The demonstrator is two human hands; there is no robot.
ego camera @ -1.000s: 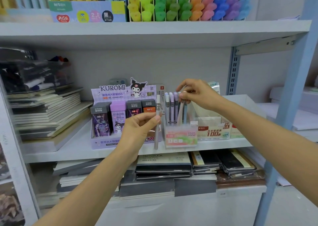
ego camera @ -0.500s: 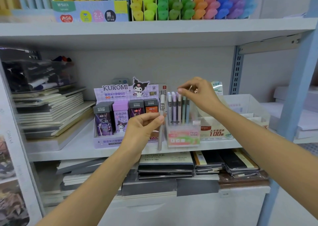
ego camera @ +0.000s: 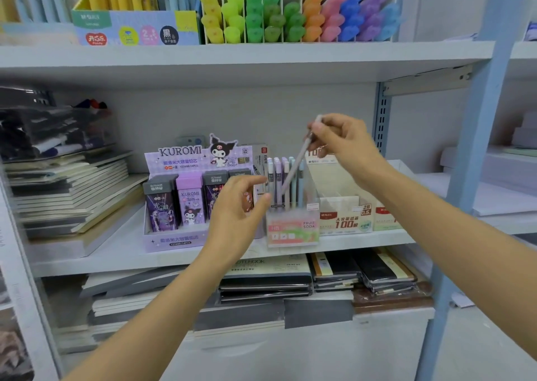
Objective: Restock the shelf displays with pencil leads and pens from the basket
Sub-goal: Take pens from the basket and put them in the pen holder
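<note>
My right hand (ego camera: 345, 145) pinches a pale pink pen (ego camera: 299, 160) near its top end. The pen tilts down to the left, its lower end among several pastel pens (ego camera: 277, 177) that stand upright in the clear "Fruit Soda" display box (ego camera: 292, 231) on the middle shelf. In front of the box's left side hovers my left hand (ego camera: 236, 209), fingers loosely spread and holding nothing. The purple Kuromi pencil-lead display (ego camera: 174, 239) with upright lead cases stands just left of it. No basket is in view.
Beige lead boxes (ego camera: 345, 221) stand to the right of the pen box. Stacked notebooks (ego camera: 72, 194) fill the shelf's left end and the shelf below. Coloured highlighters (ego camera: 290, 17) line the top shelf. A blue upright post (ego camera: 476, 162) bounds the right side.
The pen that my left hand held upright is now in my right hand, tilted into the pen box. My left hand has let go and opened.
</note>
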